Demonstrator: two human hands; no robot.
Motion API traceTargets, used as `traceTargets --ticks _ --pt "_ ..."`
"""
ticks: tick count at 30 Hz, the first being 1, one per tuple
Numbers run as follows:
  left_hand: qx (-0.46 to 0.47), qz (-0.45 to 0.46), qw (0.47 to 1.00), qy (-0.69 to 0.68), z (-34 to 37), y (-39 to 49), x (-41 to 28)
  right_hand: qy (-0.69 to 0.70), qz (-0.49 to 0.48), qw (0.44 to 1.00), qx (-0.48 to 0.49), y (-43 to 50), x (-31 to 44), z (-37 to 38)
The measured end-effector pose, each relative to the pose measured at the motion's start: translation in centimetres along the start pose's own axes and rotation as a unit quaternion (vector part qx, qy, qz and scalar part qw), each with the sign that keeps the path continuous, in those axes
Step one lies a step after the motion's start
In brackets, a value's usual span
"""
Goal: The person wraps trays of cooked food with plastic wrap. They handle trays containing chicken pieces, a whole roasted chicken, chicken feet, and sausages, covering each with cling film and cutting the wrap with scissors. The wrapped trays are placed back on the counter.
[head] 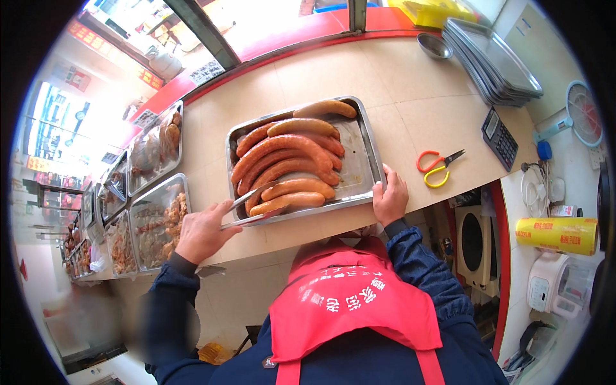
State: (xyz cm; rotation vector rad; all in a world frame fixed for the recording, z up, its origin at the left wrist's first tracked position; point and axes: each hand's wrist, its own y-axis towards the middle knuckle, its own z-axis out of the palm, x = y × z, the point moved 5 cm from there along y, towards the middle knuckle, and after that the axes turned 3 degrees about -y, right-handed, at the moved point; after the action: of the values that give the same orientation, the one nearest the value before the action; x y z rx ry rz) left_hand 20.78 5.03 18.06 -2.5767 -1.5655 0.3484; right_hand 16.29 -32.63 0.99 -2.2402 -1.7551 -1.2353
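A rectangular metal tray (368, 144) stands on the counter, with several large sausages (288, 144) lying side by side in it, mostly towards its left. My left hand (204, 231) grips metal food tongs (243, 198) over the tray's near left corner. The two arms of the tongs are spread around the nearest sausages; whether they touch the lowest sausage (293, 203) I cannot tell. At the tray's near right corner, my right hand (391, 196) holds the rim, thumb on top.
Scissors (438, 168) with red and yellow handles and a calculator (499, 139) lie to the right. Stacked metal trays (491, 62) and a metal bowl (434, 46) are at the back right. Trays of cooked meat (159, 221) line the left side. A window frame (288, 50) borders the counter's back.
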Motion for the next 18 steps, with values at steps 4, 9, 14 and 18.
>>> traceTargets --ticks 4,9,14,18 --pt "0.007 0.011 1.000 -0.001 -1.0 0.1 0.7 -0.002 0.002 1.000 -0.001 -0.1 0.1 0.0" --pt "-0.010 0.033 0.999 -0.009 -0.5 1.9 0.0 -0.002 0.003 1.000 0.002 0.0 0.0 0.1" --pt "0.009 0.055 0.997 0.058 -2.0 3.4 -0.8 -0.002 0.010 1.000 0.010 0.0 0.0 0.1" --pt "-0.004 0.084 0.995 0.045 -6.3 4.5 -1.5 0.001 0.005 1.000 -0.002 0.0 0.0 0.1"
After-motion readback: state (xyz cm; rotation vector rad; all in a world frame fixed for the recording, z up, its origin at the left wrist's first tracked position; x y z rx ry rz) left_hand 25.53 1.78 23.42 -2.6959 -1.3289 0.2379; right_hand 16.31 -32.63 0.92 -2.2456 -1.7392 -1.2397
